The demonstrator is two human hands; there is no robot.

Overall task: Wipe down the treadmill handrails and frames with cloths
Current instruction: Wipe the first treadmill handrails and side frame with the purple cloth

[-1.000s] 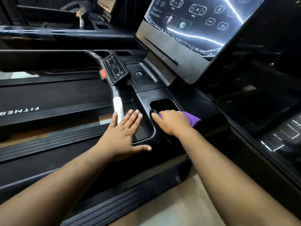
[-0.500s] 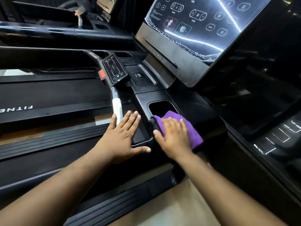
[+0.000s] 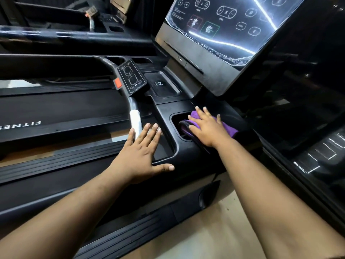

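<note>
- Your right hand (image 3: 209,128) has slid forward with the purple cloth (image 3: 226,128) since half a second ago: it was pressing the cloth on the near rim of the cup recess (image 3: 178,118), and now it lies further up, with the cloth over that recess's right edge.
- A second ago your fingers were curled over the bunched cloth at the near lip; now they are spread out flat on top of it.
- The cloth's dark-edged left corner hangs over into the recess, just left of your right hand, and its purple right end shows beyond your wrist side.
- Your left hand (image 3: 141,156) has hardly shifted across the three moments.
- Right hand now: palm down, fingers straight and splayed, pressing the cloth onto the black treadmill console frame (image 3: 194,154); nothing is gripped in a curl.
- Left hand now: flat and open, palm down, fingers pointing ahead, thumb stretched right along the near rim of the shallow tray (image 3: 164,146); it holds nothing.
- The silver grip sensor (image 3: 136,121) of the handrail lies just ahead of your left fingertips; your index finger reaches beside its lower end.
- The small button pad (image 3: 131,78) is further ahead of your left hand, and the touchscreen (image 3: 220,25) rises well ahead of your right hand.
</note>
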